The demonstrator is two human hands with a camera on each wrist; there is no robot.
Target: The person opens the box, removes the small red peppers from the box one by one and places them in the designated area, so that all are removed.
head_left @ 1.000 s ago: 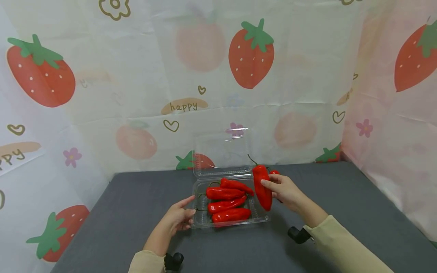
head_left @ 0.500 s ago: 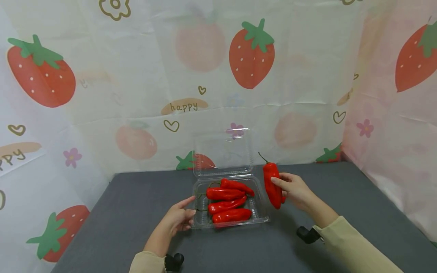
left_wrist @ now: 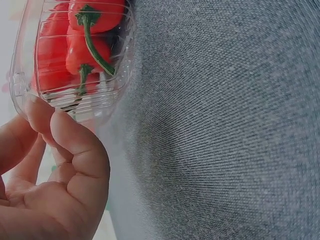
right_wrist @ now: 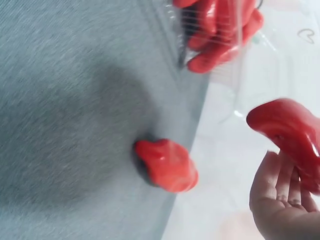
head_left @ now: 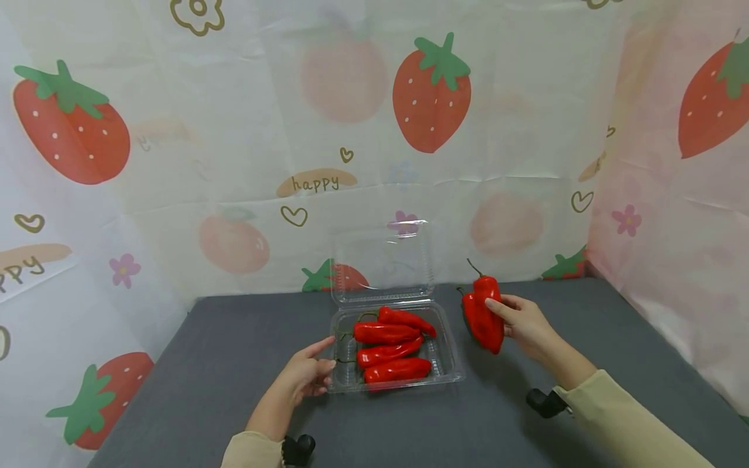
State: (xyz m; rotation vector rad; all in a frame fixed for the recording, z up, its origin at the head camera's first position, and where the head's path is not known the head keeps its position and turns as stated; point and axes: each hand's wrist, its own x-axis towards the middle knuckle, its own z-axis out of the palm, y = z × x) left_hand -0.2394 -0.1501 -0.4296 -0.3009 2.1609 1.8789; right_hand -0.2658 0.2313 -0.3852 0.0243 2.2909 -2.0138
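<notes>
To the right of a clear plastic clamshell container, my right hand grips a long red pepper with its stem pointing up. A second red pepper lies on the table beyond; in the head view the held one partly covers it. My left hand pinches the container's left edge between thumb and fingertips, which the left wrist view shows at the clear rim. Inside the container several red peppers lie side by side, with green stems toward my left hand.
The container's transparent lid stands raised at the back, close to the patterned backdrop. A dark grey cloth covers the table. Black wrist cameras sit at both cuffs.
My right hand has carried the pepper rightward, away from the container. The pepper on the table, earlier mostly hidden behind it, now shows at its left. The left hand stays at the container's edge.
</notes>
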